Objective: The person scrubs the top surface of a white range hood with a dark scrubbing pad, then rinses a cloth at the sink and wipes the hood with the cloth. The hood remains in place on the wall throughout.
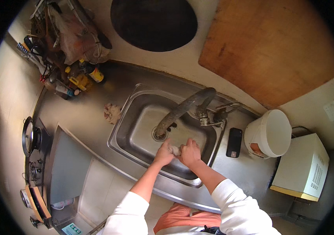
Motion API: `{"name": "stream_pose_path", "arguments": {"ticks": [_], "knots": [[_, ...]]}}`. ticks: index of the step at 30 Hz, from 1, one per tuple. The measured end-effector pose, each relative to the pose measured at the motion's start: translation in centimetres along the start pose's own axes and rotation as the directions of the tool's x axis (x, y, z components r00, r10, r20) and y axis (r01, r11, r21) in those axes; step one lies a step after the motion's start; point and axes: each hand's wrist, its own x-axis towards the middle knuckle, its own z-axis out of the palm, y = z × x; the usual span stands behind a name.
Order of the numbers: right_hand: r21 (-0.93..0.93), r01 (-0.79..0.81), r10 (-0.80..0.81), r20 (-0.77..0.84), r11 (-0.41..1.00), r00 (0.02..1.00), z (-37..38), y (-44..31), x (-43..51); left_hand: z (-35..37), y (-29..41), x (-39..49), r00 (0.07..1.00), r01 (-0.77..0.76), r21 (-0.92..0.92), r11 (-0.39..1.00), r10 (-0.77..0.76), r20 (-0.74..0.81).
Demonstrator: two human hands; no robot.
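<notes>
Both my hands meet over the near part of a stainless steel sink basin [149, 117]. Between them is a bunched, greyish-white cloth [174, 150]; most of it is hidden by my fingers. My left hand [164, 153] grips its left end, while my right hand [190, 151] is closed around the right end. Just beyond my hands, a thick grey faucet hose [181, 110] bends down from the faucet base [204, 119] to the drain [159, 135]. Dark scraps [172, 127] lie beside the drain.
A crumpled cloth [112, 113] lies left of the sink. To the right are a black phone [234, 142], a white bucket [268, 135] and a white appliance [300, 166]. Bottles [80, 80] stand at the back left, and a wok [29, 136] sits on the stove. A wooden board [269, 50] leans behind.
</notes>
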Motion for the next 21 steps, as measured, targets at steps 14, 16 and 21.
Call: {"name": "stream_pose_path", "arguments": {"ticks": [14, 16, 21], "knots": [[0.725, -0.386, 0.211, 0.325, 0.570, 0.922, -12.7, 1.5, -12.9, -1.4, 9.8, -12.1, 0.975, -0.102, -0.788, 0.608, -0.097, -0.201], [0.841, -0.349, 0.194, 0.293, 0.412, 0.936, -14.2, 2.8, -15.5, -2.2, 12.4, -14.4, 0.991, -0.130, -0.872, 0.471, 0.054, -0.119], [1.000, 0.021, 0.400, -0.025, 0.016, 0.916, -18.0, 5.9, -23.9, 2.4, 18.4, -19.9, 0.919, 0.086, -0.988, 0.130, 0.374, 0.129]]}}
